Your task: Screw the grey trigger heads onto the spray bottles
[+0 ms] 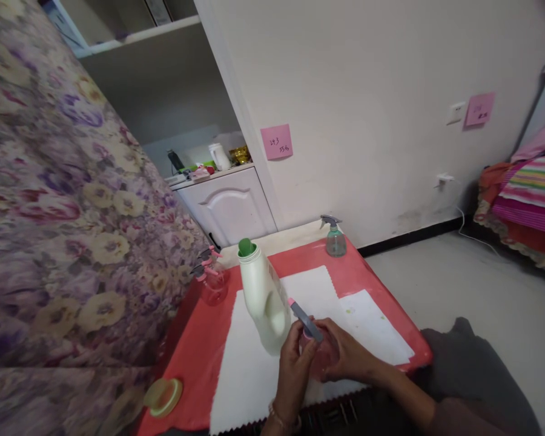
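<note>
Both hands are closed around a pink spray bottle (323,361) with a grey spray head (306,321) that ends in a pink nozzle. My left hand (295,363) grips it near the neck, below the spray head. Around the clear pink body on the other side wraps my right hand (345,351). Just left of the hands stands a large pale green jug (260,297), its screw cap off; a green piece (246,246) shows in its mouth. Lower left on the table lies a round yellow-green cap (163,397).
The table has a red cover (195,363) with white cloths (240,369) on it. Pink spray bottles (213,284) stand at the back left, a green spray bottle (336,241) at the back right. A flowered curtain (72,242) hangs along the left side.
</note>
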`<state>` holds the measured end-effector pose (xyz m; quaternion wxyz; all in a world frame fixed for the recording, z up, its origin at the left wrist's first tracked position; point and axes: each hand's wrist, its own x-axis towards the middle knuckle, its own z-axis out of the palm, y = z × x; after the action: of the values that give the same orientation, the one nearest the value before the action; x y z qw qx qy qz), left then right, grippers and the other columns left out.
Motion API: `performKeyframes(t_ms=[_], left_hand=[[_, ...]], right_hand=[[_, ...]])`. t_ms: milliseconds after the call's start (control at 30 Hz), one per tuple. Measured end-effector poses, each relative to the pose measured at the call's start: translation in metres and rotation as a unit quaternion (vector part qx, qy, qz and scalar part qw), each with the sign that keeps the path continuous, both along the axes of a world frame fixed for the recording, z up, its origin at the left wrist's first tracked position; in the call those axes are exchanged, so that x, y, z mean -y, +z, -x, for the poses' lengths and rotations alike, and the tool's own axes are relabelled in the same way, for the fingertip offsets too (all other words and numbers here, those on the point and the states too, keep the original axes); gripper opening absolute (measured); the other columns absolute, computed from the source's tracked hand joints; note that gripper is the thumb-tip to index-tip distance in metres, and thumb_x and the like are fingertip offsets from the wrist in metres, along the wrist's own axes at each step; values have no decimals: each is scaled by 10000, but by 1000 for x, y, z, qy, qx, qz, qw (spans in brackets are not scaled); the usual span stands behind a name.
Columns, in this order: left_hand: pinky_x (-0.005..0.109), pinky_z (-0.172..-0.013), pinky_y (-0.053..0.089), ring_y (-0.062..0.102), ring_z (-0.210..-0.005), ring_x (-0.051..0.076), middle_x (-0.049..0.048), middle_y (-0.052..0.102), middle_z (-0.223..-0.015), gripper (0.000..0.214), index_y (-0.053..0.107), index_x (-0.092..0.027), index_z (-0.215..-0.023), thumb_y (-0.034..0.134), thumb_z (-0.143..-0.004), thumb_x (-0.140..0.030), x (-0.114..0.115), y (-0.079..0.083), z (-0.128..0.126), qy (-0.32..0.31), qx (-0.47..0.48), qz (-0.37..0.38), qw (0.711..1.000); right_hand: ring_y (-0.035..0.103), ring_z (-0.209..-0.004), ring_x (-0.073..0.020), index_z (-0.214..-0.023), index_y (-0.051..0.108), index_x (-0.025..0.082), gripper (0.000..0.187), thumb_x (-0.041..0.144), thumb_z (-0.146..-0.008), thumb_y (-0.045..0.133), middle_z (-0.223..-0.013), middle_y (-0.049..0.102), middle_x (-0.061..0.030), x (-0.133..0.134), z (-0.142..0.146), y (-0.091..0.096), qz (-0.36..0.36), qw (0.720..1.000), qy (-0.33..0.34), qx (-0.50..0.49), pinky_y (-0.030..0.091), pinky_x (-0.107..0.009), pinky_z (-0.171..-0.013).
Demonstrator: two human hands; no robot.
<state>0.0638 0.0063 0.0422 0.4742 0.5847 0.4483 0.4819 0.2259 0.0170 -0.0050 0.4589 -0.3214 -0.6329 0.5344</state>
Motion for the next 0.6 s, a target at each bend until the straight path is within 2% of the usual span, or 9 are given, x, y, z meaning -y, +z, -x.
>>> performKeyframes(t_ms=[67, 133, 367, 533, 600], left_hand=[[373, -1018, 411, 567, -1150, 261, 91, 649, -1205, 383, 627, -197, -1149, 652, -815, -385, 0, 1, 2, -19, -3, 10, 1000], [375, -1005, 421, 581, -1127, 260, 89, 661, -1180, 367, 635, -196, -1137, 648, -821, -382, 0, 2, 3, -24, -5, 8, 1000], [357, -936, 467, 614, -1032, 247, 74, 692, -1048, 301, 657, -184, -1036, 695, -786, -347, -2, -2, -4, 18, 11, -12, 1000], [368, -1036, 409, 561, -1186, 256, 88, 649, -1239, 368, 641, -207, -1142, 670, -810, -363, 0, 2, 0, -5, 3, 8, 1000], [365, -1030, 414, 569, -1176, 255, 86, 655, -1231, 359, 648, -208, -1132, 665, -812, -370, 1, 4, 1, -1, -1, 9, 1000]], right_hand=[[528, -1228, -289, -1263, 470, 241, 890, 52, -470, 826, -1317, 562, -82, 1, 0, 0, -2, 1000, -10, 15, 415, -470, -1044], [538, -1207, -288, -1251, 476, 237, 872, 60, -471, 823, -1300, 567, -77, 1, 1, 0, -13, 1000, -19, 20, 425, -465, -1032], [553, -1182, -299, -1226, 485, 242, 849, 89, -458, 814, -1276, 569, -77, 3, 7, -4, -29, 998, -53, 11, 448, -465, -1000], [516, -1224, -330, -1243, 493, 259, 895, 172, -436, 869, -1285, 553, -87, 2, 10, -14, -28, 996, -80, 26, 424, -494, -1018], [518, -1216, -325, -1249, 493, 258, 894, 179, -442, 870, -1285, 547, -87, 3, 10, -13, -26, 996, -81, 28, 427, -493, -1012]])
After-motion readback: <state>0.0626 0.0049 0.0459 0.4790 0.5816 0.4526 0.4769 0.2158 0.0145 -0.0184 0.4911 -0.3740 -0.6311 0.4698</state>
